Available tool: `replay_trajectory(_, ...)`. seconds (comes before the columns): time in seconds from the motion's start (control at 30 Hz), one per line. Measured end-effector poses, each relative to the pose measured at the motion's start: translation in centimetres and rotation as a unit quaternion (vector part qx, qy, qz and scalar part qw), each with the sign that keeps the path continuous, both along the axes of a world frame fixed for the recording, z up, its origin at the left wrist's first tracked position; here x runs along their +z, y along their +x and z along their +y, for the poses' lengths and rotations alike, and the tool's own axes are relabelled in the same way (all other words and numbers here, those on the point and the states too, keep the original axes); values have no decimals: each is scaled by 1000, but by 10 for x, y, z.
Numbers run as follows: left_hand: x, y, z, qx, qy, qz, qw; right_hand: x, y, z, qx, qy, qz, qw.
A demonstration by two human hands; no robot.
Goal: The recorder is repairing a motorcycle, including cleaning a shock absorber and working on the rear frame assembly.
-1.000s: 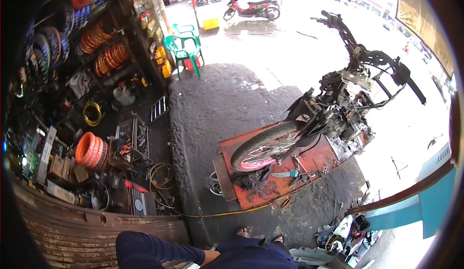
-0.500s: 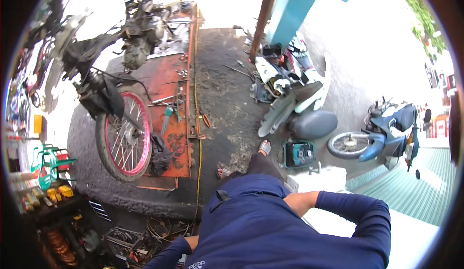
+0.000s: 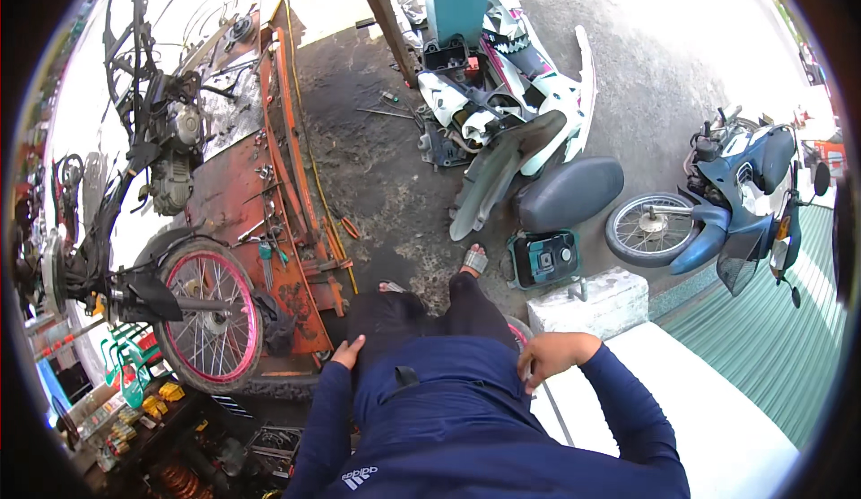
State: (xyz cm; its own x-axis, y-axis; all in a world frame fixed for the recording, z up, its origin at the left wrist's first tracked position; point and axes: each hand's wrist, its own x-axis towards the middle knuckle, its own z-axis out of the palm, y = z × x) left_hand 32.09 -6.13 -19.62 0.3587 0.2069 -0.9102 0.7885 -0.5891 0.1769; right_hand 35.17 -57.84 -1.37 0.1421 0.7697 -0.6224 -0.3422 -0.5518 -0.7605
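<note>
Quietly Poised: Two Bare Hands at Waist Beside a Stripped Motorcycle

A person in a dark blue shirt (image 3: 448, 382) stands on the stained workshop floor (image 3: 359, 154), hands low at either side. The left hand (image 3: 348, 352) rests against the dark trousers (image 3: 386, 320), its fingers slightly apart, nothing showing in them. The right hand (image 3: 554, 354) curls inward by the shirt's hem; whether its fingers pinch cloth or something small, one cannot tell.

To the left is the stripped motorcycle (image 3: 173, 154), its bare frame and engine exposed, its pink-rimmed front wheel (image 3: 213, 321) near the left hand but not touching it. A dark cloth (image 3: 274, 327) lies just beside the tyre, on a red platform (image 3: 224, 185) scattered with tools. Pliers (image 3: 350, 227) with orange handles lie on the floor, just beside a yellow cord (image 3: 316, 176). Ahead and to the right are white body panels (image 3: 538, 95), a dark seat (image 3: 574, 194) and a teal-and-black machine (image 3: 545, 260).

Good form here, in this judgement, means a steady stance and relaxed fingers, with the right ones clear of the hem before any reach. Feet are best placed wide of cord and pliers; sleeves are best held off the spokes, and loose panels left unpressed.
</note>
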Motion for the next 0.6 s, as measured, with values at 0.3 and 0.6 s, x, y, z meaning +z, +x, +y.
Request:
replay_trajectory(0.3, -36, 208, -148, -399, 29, 147, 904, -256, 28, 40, -448, -419, -24, 789)
replay_trajectory(0.6, -155, 352, -131, -634, -105, 160, 749, -269, 62, 84, -316, -250, 114, 908)
